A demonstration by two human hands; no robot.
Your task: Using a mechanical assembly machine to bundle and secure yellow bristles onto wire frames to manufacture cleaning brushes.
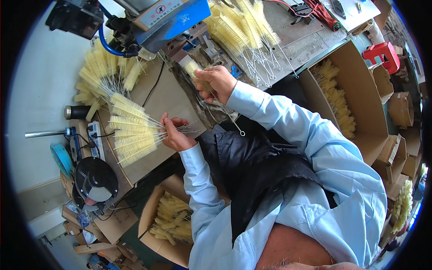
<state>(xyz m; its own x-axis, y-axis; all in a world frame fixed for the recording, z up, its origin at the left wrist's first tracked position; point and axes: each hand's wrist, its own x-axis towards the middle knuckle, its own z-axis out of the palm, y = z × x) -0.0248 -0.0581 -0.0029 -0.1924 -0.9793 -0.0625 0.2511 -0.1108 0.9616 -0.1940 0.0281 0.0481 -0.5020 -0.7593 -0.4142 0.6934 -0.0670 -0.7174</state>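
Brush fan (pixel 132 135) in left hand (pixel 174 136)

red stool (pixel 381 55), power strip (pixel 95 139), black tape roll (pixel 77 112).

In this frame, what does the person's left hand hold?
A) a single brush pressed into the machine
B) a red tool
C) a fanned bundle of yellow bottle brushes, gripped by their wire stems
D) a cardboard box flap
C: the left hand grips the wire stems of a fanned bundle of yellow brushes over the cardboard-covered bench.
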